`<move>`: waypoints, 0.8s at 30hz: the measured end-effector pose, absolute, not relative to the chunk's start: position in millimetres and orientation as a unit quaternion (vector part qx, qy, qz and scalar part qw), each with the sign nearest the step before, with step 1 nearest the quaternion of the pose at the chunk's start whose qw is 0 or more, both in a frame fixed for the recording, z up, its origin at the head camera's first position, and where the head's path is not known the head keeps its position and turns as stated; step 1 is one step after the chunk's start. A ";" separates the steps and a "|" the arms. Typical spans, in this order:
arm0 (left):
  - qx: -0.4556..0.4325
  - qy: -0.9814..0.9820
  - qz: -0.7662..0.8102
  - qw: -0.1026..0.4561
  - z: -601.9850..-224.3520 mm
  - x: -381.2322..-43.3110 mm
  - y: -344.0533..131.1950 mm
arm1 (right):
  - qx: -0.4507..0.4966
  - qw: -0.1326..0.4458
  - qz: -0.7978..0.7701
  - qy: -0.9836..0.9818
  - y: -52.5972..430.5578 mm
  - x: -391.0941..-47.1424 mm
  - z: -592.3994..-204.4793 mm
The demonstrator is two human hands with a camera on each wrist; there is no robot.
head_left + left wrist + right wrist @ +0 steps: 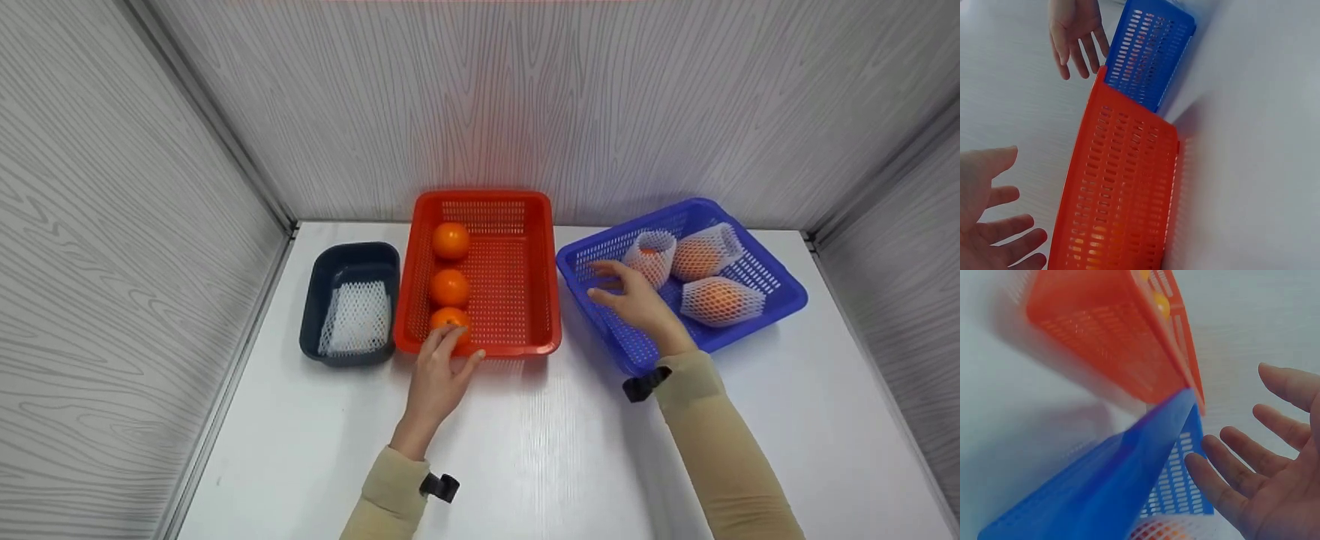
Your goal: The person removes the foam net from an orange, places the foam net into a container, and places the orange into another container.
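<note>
Three bare oranges [451, 288] stand in a row along the left side of the red basket [550, 285]. My left hand [439, 379] is at that basket's front rim, its fingers loosely spread and overlapping the nearest orange [442, 318] in the head view. The left wrist view shows nothing held in it. Over the left part of the blue basket [789, 295] hovers my right hand [637, 304], fingers apart and holding nothing. Beside it, inside the blue basket, lie three oranges in white foam nets [721, 301]; the nearest netted one [651, 262] is just beyond the fingers.
A dark bin [311, 322] with flattened white foam nets [358, 319] in it stands left of the red basket. The blue basket sits at an angle, one corner close to the red basket. Wood-patterned walls [495, 90] enclose the white table [517, 450].
</note>
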State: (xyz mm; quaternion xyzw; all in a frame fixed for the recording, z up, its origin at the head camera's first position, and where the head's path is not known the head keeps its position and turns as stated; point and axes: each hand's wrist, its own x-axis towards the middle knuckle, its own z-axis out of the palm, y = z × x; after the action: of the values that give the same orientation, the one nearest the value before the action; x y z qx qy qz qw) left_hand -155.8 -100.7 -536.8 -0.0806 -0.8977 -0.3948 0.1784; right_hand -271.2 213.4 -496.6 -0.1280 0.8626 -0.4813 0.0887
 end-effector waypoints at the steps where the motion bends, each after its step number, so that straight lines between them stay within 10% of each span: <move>1: -0.084 -0.898 -0.395 0.174 -537.1 -154.8 -98.0 | -0.120 0.084 -0.481 0.864 217.0 -271.6 -498.7; 24: -0.182 -0.878 -0.417 0.150 -537.9 -142.9 -43.5 | 0.119 0.011 -0.470 0.875 287.3 -302.0 -503.8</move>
State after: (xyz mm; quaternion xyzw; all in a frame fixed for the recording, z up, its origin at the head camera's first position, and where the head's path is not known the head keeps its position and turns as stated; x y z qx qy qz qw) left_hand -142.9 -43.5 -537.9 -0.1821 -0.8779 -0.4167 0.1500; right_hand -302.0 287.3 -503.8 0.1189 0.8748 -0.4696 0.0112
